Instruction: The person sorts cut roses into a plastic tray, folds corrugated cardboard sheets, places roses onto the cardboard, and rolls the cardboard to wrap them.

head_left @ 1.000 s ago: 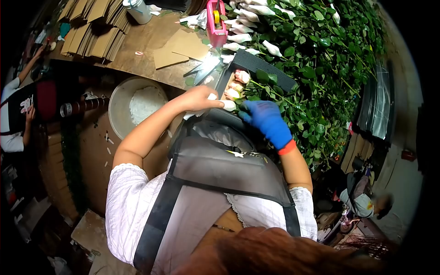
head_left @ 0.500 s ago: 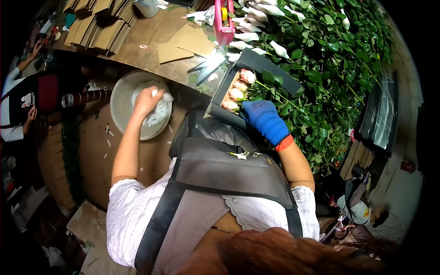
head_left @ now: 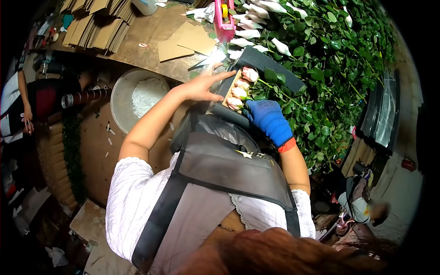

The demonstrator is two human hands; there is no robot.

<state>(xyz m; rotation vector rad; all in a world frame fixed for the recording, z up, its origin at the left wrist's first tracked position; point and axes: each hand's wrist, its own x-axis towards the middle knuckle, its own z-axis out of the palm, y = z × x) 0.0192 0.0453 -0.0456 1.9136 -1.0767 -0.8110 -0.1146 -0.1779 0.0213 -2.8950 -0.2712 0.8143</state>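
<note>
My left hand (head_left: 201, 87) is bare, with its fingers spread apart at the left wall of a black corrugated trough (head_left: 270, 66). It holds nothing. Inside the trough several pale pink roses (head_left: 240, 91) lie in a row, heads to the left, against a brown cardboard lining. My right hand (head_left: 266, 120), in a blue knit glove with an orange cuff, is closed around the stems just behind the lowest heads. Its fingertips are partly hidden. Leafy stems (head_left: 302, 101) run off to the right of the trough.
A white bucket (head_left: 120, 110) with white netting pieces stands at left below the table edge. Cardboard sheets (head_left: 183, 43), stacked cardboard (head_left: 98, 30), a pink tape dispenser (head_left: 224, 27) and white-netted buds (head_left: 247, 34) are on the table. Other people are at far left and lower right.
My left hand has moved from inside the bucket up and right to the trough, and its fingers have spread. My gloved right hand has stayed at the rose stems.
</note>
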